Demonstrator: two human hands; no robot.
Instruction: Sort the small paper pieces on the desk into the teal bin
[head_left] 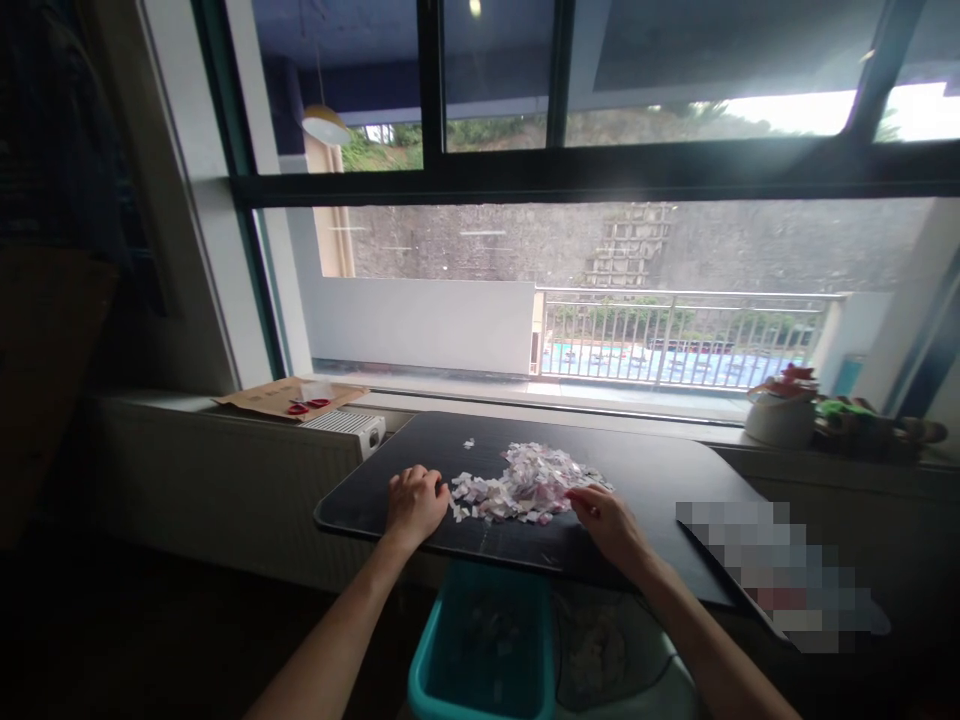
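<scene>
A heap of small torn paper scraps [536,480], white with some pink, lies on a dark tabletop [645,465]. My left hand [418,502] rests at the heap's left edge with its fingers curled down; whatever is under them is hidden. At the heap's right side is my right hand [606,520], fingers drawn together and tips touching the scraps. Whether a scrap is pinched there cannot be made out. Below the table's front edge stands a turquoise bin [553,640] with some scraps inside.
Beside the bin is a pale container [667,690] with more scraps. Red-handled scissors [298,408] lie on brown paper [259,398] at the left sill. On the right sill stands a white pot [780,418]. A blurred-out flat object [780,570] lies at the table's right edge.
</scene>
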